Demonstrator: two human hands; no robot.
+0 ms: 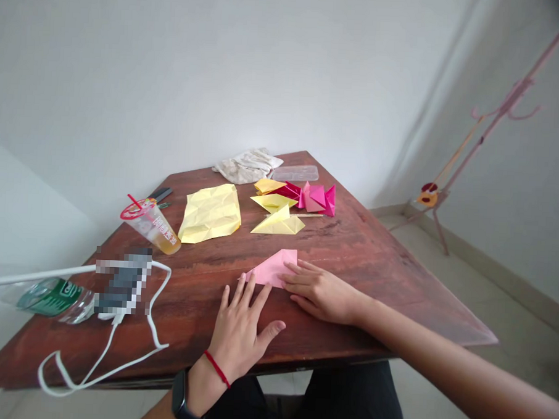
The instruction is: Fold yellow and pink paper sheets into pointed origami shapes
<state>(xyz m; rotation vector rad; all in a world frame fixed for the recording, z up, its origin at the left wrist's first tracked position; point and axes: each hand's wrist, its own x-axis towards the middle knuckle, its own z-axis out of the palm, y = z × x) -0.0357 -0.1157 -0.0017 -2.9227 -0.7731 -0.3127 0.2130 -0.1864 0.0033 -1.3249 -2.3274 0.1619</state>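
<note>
A folded piece of pink paper (271,269) lies flat on the wooden table (351,256) in front of me. My left hand (243,319) is spread, with its fingertips on the paper's lower left edge. It wears a red string bracelet and a dark wristband. From the right, my right hand (320,291) rests on the paper's right side with fingers stretched out flat. Its fingertips cover part of that edge. Behind the pink paper sit yellow folded papers (279,223) and several magenta folded pieces (319,197).
A creased yellow sheet (212,213) lies farther back, beside a tilted-looking drink cup (153,225) with a red straw. At left are a plastic bottle (56,297), a pixelated device (125,283) and a white cable (152,309). A cloth (249,165) and clear plastic tray (294,172) are near the wall.
</note>
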